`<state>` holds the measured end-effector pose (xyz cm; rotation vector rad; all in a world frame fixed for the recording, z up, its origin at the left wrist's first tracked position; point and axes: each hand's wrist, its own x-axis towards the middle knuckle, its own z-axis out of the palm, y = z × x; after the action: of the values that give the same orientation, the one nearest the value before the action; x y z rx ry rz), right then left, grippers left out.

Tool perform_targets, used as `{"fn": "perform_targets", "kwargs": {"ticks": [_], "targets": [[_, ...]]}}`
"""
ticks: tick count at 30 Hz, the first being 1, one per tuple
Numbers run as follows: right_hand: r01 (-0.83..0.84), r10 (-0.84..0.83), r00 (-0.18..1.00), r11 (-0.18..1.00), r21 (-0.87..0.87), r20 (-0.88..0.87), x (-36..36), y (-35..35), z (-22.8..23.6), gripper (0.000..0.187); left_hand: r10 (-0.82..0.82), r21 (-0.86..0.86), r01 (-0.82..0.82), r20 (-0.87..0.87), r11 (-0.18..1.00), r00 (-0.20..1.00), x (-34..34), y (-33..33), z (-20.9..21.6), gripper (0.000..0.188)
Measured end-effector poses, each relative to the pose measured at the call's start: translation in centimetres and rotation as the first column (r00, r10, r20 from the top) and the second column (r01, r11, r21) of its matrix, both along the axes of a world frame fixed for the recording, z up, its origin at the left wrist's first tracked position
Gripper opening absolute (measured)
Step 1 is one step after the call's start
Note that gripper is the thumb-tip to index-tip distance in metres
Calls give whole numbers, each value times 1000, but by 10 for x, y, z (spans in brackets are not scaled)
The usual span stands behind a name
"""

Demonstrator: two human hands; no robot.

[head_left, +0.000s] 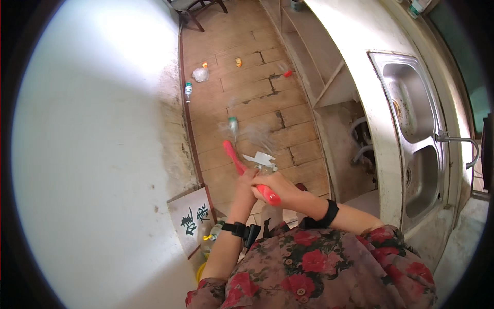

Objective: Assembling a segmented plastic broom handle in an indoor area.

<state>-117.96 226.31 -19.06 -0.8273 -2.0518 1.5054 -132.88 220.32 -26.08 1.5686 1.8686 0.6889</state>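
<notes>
- I see the left hand (248, 178) and right hand (278, 184) wrapped around the red stick (234, 156), slanting above the floor (304, 135).
- If either grip loosened, I judge the stick could twist.
- Stepping on the bottle (233, 124) beyond its far end could cause a slip.

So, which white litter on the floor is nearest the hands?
The flat white scraps, just beyond the left hand and right hand holding the red stick; the crumpled white plastic lies farther off, near the wall.
</notes>
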Motion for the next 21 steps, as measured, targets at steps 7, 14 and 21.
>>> {"fn": "perform_targets", "kwargs": {"ticks": [7, 14, 21], "targets": [[92, -111, 991, 971, -220, -75, -66, -7, -5, 18, -44, -3, 44, -130, 999, 991, -69, 0, -2, 27], [133, -109, 991, 845, -518, 77, -107, 14, -11, 21, -10, -153, 5, -34, 988, 999, -99, 25, -6, 24], [292, -305, 952, 931, -221, -26, -89, 10, 3, 16, -175, -42, 174, -46, 984, 983, -88, 41, -20, 30]]}}
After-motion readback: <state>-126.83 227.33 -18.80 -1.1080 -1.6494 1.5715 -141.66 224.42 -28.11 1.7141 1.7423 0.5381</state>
